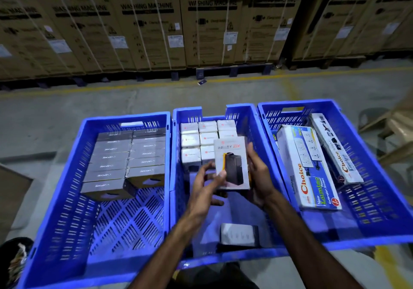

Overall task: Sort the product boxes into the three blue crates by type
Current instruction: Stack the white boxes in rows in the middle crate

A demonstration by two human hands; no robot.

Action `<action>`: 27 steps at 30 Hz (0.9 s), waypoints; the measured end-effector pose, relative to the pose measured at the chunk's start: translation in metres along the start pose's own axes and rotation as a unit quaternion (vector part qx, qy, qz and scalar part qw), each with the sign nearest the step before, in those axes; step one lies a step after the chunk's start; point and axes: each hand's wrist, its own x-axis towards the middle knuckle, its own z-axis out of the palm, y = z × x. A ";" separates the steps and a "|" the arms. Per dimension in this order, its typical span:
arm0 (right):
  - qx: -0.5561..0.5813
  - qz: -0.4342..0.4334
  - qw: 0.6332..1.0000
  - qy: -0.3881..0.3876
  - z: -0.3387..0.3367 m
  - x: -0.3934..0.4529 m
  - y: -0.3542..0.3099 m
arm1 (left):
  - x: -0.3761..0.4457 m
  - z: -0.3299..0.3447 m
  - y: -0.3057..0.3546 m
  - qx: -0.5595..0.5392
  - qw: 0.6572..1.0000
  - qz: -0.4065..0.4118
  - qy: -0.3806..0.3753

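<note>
Held box: a white product box [232, 165] printed with a dark device, carried above the middle crate [250, 118], just at 6 o'clock of the packed rows of small white boxes [201, 141].
Left hand: the left hand [206, 184] grips the box's lower left corner, thumb curled over the front face, fingers behind.
Right hand: the right hand [259, 172] clasps the right edge, fingers wrapped round the side.
Risk 1: the grip sits on edges and 1 corner only; I judge the box could slip and land flat on the loose box [240, 236] lying at 6 o'clock in the same crate.
Risk 2: set down skewed, it may jam against the rows and spoil the tidy fit.
Risk 3: dropping it in the left crate [125, 264] of dark boxes [125, 161] or the right crate [380, 228] of long extension-socket boxes [310, 170] would mix types.
Facing: printed front toward the camera, top edge toward 12 o'clock.
Long axis: 12 to 6 o'clock, tilted slightly.
</note>
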 end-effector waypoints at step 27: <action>-0.616 -0.040 0.786 0.009 -0.055 0.023 -0.069 | 0.032 -0.022 -0.025 0.275 0.956 0.103 0.027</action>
